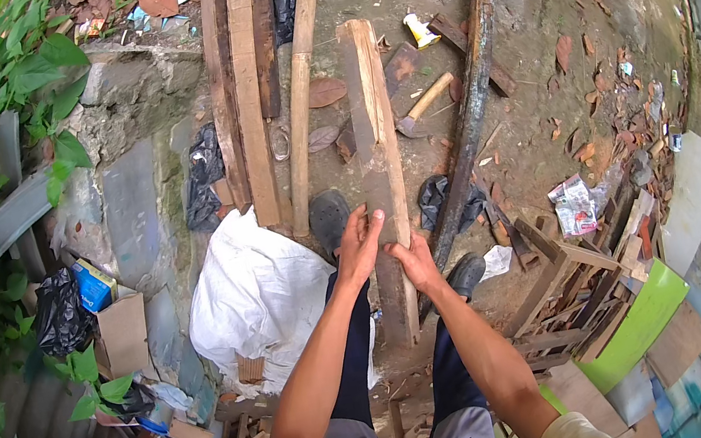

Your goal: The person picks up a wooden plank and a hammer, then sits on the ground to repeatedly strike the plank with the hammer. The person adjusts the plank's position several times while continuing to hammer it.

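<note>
Currently the right hand (416,265) grips the beam (375,179), fingers closed; the left hand (359,247), fingers open, touches its left edge.

Tan-brown plank (378,172), shoes (331,220) perhaps charcoal

Plank (381,167) – rough, matt wood; black bag (62,312) – glossy, crinkled plastic; smooth wooden hammer handle (430,98)

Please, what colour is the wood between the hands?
The wood is brown, paler in parts; best in head view.
</note>
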A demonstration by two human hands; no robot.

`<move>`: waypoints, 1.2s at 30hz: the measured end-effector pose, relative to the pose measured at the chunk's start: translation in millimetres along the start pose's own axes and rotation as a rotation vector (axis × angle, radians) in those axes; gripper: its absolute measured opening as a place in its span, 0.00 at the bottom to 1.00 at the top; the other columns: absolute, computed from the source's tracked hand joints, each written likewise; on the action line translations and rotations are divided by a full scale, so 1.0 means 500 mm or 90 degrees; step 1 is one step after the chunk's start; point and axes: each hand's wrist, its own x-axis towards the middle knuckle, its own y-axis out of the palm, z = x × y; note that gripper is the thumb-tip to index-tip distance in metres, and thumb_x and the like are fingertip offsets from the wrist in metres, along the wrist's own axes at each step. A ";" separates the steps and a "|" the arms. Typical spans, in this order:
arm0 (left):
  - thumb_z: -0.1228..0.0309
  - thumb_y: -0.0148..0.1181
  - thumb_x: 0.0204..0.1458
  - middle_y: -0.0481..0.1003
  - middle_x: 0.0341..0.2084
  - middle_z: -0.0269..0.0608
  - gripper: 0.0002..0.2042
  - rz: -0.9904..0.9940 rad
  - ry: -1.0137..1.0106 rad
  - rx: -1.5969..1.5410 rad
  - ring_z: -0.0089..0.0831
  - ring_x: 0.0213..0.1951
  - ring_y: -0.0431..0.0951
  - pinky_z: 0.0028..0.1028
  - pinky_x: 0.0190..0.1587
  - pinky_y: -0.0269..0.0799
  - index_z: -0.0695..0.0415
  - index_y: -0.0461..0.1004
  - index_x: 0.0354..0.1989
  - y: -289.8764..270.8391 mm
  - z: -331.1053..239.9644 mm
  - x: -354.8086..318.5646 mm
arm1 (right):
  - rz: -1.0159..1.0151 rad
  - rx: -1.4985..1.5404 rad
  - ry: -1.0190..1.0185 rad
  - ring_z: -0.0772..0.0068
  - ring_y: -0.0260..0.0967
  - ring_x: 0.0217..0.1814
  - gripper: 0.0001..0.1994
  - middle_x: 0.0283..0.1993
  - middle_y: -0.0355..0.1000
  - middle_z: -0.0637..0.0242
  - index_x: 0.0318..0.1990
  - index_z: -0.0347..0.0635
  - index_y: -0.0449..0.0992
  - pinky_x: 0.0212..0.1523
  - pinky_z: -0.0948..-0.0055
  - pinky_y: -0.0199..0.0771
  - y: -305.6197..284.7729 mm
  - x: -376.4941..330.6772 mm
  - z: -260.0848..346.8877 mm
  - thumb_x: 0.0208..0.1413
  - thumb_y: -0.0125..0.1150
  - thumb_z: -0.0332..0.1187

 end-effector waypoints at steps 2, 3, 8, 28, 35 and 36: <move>0.53 0.61 0.62 0.72 0.58 0.50 0.35 0.067 0.015 -0.012 0.34 0.61 0.70 0.31 0.63 0.65 0.64 0.57 0.70 0.018 -0.028 0.021 | -0.109 -0.124 -0.033 0.59 0.74 0.58 0.30 0.55 0.75 0.51 0.65 0.40 0.67 0.59 0.65 0.70 0.025 0.013 0.002 0.53 0.66 0.34; 0.54 0.61 0.62 0.72 0.58 0.50 0.35 0.060 0.000 -0.007 0.34 0.61 0.71 0.32 0.62 0.66 0.64 0.58 0.69 0.044 -0.009 0.015 | -0.150 -0.171 -0.025 0.58 0.74 0.58 0.31 0.54 0.76 0.50 0.65 0.38 0.66 0.58 0.65 0.71 0.018 -0.006 0.012 0.53 0.66 0.34; 0.58 0.64 0.60 0.74 0.56 0.50 0.31 0.068 -0.037 0.000 0.33 0.58 0.73 0.32 0.59 0.69 0.65 0.64 0.66 0.049 -0.023 0.065 | -0.321 -0.314 -0.087 0.46 0.66 0.64 0.37 0.61 0.68 0.44 0.70 0.37 0.59 0.64 0.58 0.65 0.077 0.014 0.087 0.52 0.67 0.33; 0.71 0.62 0.61 0.68 0.63 0.40 0.31 0.234 -0.074 -0.105 0.31 0.64 0.66 0.32 0.67 0.58 0.60 0.57 0.71 0.014 -0.002 -0.018 | -0.061 0.021 0.195 0.59 0.69 0.61 0.41 0.57 0.74 0.51 0.56 0.31 0.75 0.63 0.65 0.64 -0.061 -0.087 0.024 0.64 0.44 0.68; 0.70 0.61 0.60 0.68 0.63 0.41 0.31 0.224 -0.050 -0.215 0.31 0.64 0.66 0.32 0.68 0.56 0.59 0.59 0.71 0.051 0.040 -0.037 | -0.246 -0.237 0.085 0.41 0.77 0.40 0.33 0.32 0.75 0.39 0.43 0.31 0.78 0.45 0.53 0.71 -0.044 -0.131 0.027 0.66 0.48 0.61; 0.67 0.60 0.61 0.68 0.63 0.42 0.30 0.231 -0.041 -0.204 0.32 0.64 0.66 0.32 0.68 0.56 0.59 0.59 0.70 0.057 0.034 -0.038 | -0.264 -0.216 0.046 0.38 0.76 0.40 0.33 0.33 0.75 0.39 0.43 0.31 0.78 0.45 0.52 0.71 -0.040 -0.136 0.031 0.67 0.46 0.60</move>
